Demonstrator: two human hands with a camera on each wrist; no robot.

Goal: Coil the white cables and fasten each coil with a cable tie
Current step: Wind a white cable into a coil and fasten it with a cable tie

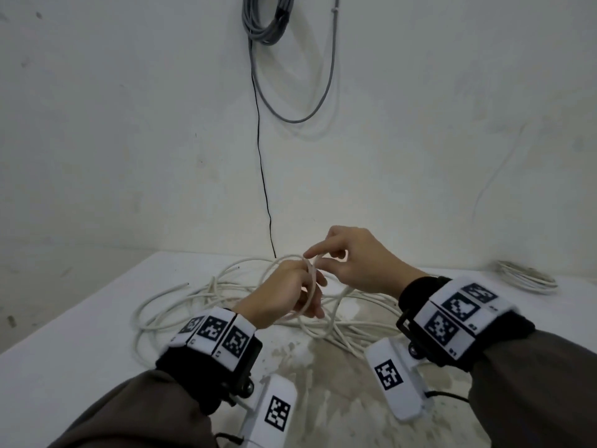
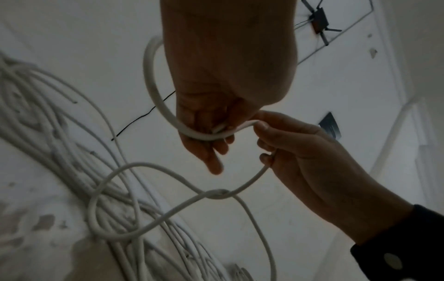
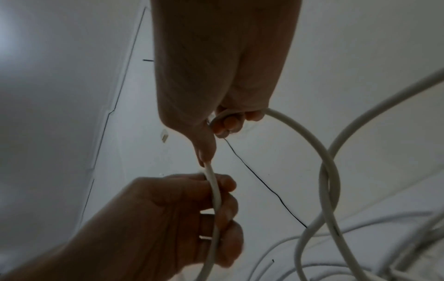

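A long white cable (image 1: 206,295) lies tangled on the white table (image 1: 64,350). My left hand (image 1: 300,292) is raised over the tangle, its fingers curled round a small loop of this cable (image 2: 153,85). My right hand (image 1: 326,257) is just beyond it and to the right, index finger pointing left. Its curled fingers (image 3: 228,123) and thumb hold the cable where it leaves the loop. In the right wrist view the left hand (image 3: 180,218) grips the strand (image 3: 213,199) below my thumb. From the right hand (image 2: 300,152) the cable drops into a twisted loop (image 2: 216,194).
A wound white coil (image 1: 526,276) lies at the table's far right edge. On the wall behind hang a grey cable bundle (image 1: 268,17) and a thin black wire (image 1: 263,176) that runs down to the table. The table's near middle is stained (image 1: 323,383).
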